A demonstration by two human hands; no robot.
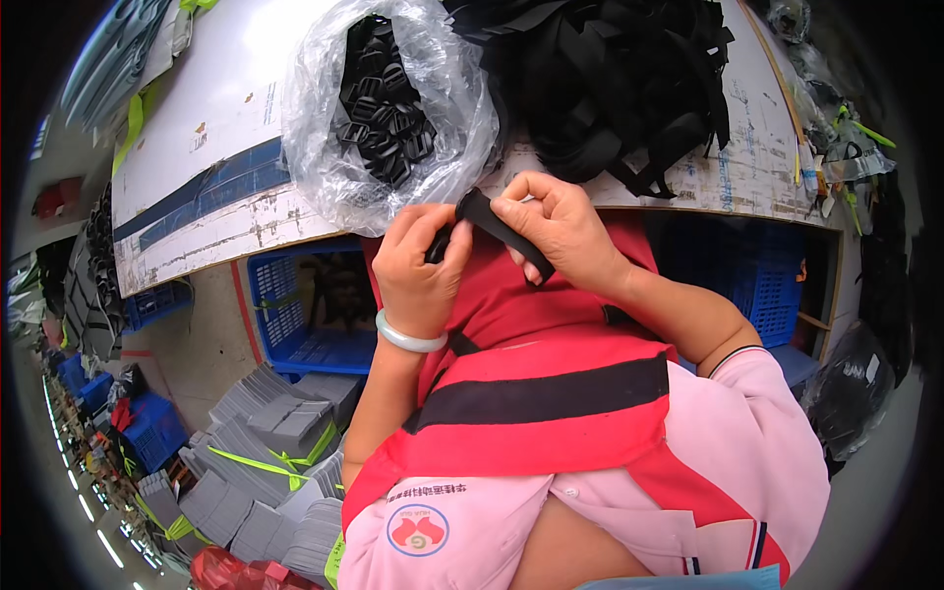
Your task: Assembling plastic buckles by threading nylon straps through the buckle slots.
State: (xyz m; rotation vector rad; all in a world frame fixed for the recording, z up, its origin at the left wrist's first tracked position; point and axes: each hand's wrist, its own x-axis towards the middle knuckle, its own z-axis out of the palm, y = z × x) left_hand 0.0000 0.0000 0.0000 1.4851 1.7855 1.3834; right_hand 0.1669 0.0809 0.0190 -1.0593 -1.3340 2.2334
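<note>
A black webbing strap (505, 234) stretches between my two hands, above the red apron (531, 305) and just in front of the table edge. My right hand (570, 231) pinches it between thumb and fingers. My left hand (418, 265), with a pale bangle on the wrist, is closed at the strap's upper left end. A dark piece shows between its thumb and fingers; whether this is a strap fold or a buckle I cannot tell. Beyond the left hand, a clear plastic bag (320, 147) holds many black plastic buckles (379, 108).
A heap of black straps (619, 88) lies on the worn white tabletop (231, 113), right of the bag. Under the table are blue crates (310, 339) (772, 290). Stacks of grey pieces (246, 482) tied with yellow-green bands stand at lower left; a dark plastic bag (851, 379) sits at right.
</note>
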